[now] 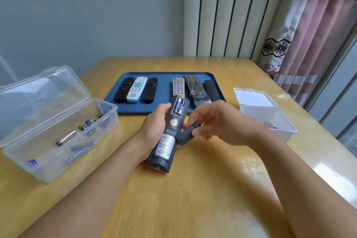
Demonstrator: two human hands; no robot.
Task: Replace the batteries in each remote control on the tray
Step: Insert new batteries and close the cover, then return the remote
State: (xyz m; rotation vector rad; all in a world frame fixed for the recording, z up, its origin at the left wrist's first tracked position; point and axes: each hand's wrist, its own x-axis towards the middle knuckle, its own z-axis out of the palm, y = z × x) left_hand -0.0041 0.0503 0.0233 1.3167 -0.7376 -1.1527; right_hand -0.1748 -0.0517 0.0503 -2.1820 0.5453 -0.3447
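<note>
A: Nearest items?
B: Left hand [154, 131], closed around a dark grey remote [167, 137], back side up, compartment uncovered; two batteries [178, 108] seated side by side in it. Right hand [214, 120], fingers pinched on the detached battery cover [188, 134], held just beside the remote. Both are above the wooden tabletop [193, 199].

A: Either side?
B: Left: clear plastic box [58, 131], lid hinged open, several loose batteries [65, 138] scattered inside. Right: white plastic box [267, 116], lid also open; contents too hidden to tell.

A: Farther back?
B: Blue tray [166, 111] holding six remotes face up. Left group: black [123, 90], white with teal buttons [136, 89], black [149, 91]. Right group: grey [178, 87], long black [195, 89], short black [211, 91].

A: Beyond?
B: Grey wall [87, 15], striped panel [231, 11], pink curtain [313, 44].
</note>
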